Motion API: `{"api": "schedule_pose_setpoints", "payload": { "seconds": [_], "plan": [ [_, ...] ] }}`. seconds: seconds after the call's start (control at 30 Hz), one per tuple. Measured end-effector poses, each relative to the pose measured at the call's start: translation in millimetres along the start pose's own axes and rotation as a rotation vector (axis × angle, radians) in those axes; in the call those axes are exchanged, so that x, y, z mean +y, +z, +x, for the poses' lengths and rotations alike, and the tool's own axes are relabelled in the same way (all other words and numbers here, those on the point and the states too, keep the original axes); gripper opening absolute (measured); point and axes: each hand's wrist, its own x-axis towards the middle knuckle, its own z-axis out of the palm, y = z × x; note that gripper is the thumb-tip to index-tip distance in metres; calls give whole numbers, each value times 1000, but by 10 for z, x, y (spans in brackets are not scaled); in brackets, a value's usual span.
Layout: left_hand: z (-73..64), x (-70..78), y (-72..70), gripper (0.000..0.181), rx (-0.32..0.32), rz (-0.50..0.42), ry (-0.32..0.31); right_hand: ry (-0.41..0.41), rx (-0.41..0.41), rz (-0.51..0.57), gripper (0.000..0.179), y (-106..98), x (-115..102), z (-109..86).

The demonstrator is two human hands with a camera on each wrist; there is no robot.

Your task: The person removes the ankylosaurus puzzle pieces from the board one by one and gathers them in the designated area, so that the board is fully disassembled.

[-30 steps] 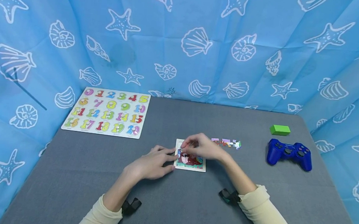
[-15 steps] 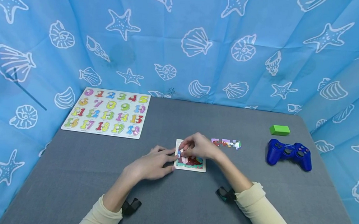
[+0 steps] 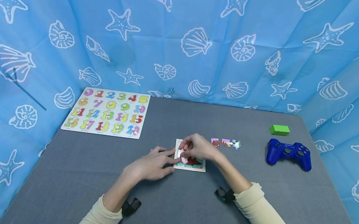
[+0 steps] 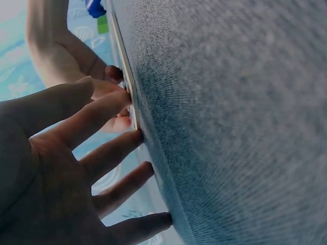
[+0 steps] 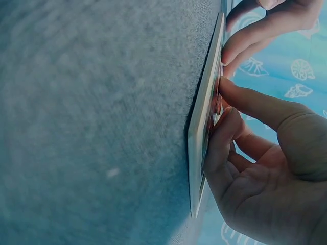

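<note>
A small jigsaw puzzle (image 3: 190, 166) in a pale frame lies flat near the middle of the table, with a reddish-brown and teal picture in it. At its left edge rests my left hand (image 3: 153, 163), fingers spread and fairly straight, fingertips on the frame and the cloth. Over the upper left of the puzzle, my right hand (image 3: 200, 148) pinches a jigsaw piece (image 5: 218, 99) between thumb and curled forefinger, low against the frame; the fingers hide most of that piece. Just right of the frame, several loose jigsaw pieces (image 3: 225, 143) lie in a row.
A number puzzle board (image 3: 106, 112) lies at the back left. On the right are a blue game controller (image 3: 289, 154) and a green block (image 3: 279, 130). Grey cloth covers the table (image 3: 170, 205), and a blue shell-print curtain (image 3: 174, 35) hangs behind and at both sides.
My right hand has shifted slightly left and down over the puzzle, its forearm drawing a little left too. My left hand stays against the frame, with barely any finger movement.
</note>
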Motion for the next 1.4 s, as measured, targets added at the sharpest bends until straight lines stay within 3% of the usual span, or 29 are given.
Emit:
{"api": "schedule_pose_setpoints", "payload": {
  "seconds": [0.47, 0.7, 1.03, 1.2, 1.4],
  "plan": [
    [11, -22, 3, 44, 3, -2, -12, -129, -17, -23, 17, -13, 46, -41],
    [19, -37, 3, 43, 6, -6, -5, -181, -27, 29, 16, -21, 48, -90],
    [31, -29, 8, 43, 11, 8, -10, -153, -3, 135, 23, -152, 82, -244],
    [35, -23, 14, 43, 12, 13, -21, -158, 18, 146, 24, -229, 132, -328],
    [43, -16, 28, 44, 9, 13, -36, -108, 18, 137, 25, -324, 215, -445]
  ]
}}
